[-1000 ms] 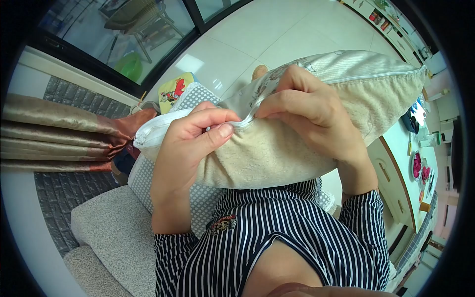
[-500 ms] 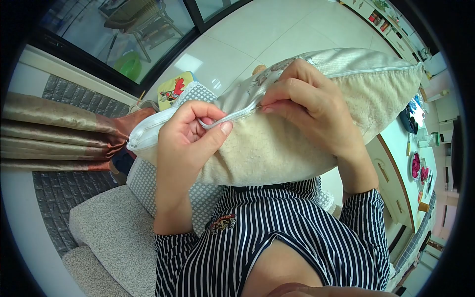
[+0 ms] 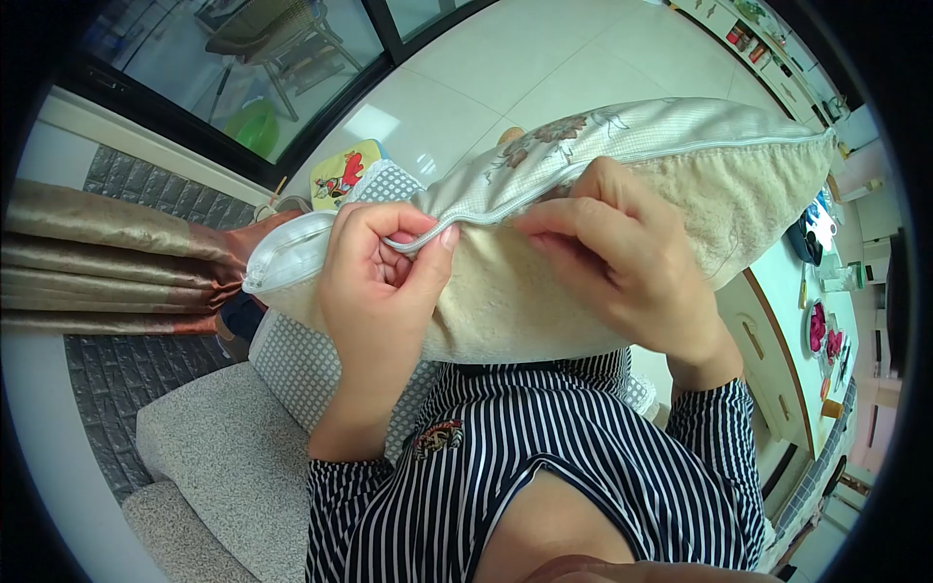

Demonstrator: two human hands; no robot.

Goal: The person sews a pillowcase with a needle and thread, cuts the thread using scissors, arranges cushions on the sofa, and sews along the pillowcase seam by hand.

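Observation:
A cream pillow (image 3: 525, 291) with a silvery, flower-patterned upper side lies across my lap. A white zipper (image 3: 505, 209) runs along its edge, and the cover gapes at the left end. My left hand (image 3: 389, 262) pinches the zipper edge between thumb and fingers near the middle. Just right of it, my right hand (image 3: 607, 243) is over the cream side, below the zipper, with its fingers curled together and blurred at the tips. Whether those fingertips hold anything is too blurred to tell.
A grey sofa (image 3: 224, 466) is at lower left, beside a dotted cloth (image 3: 292, 374). Brown curtains (image 3: 117, 262) hang at left. A white table (image 3: 782, 340) with dishes stands at right. A yellow patterned stool (image 3: 345, 175) is beyond the pillow.
My right hand has come down and off the zipper edge, its fingertips now blurred. My left hand still pinches the edge, slightly further right than half a second ago. More flower pattern shows.

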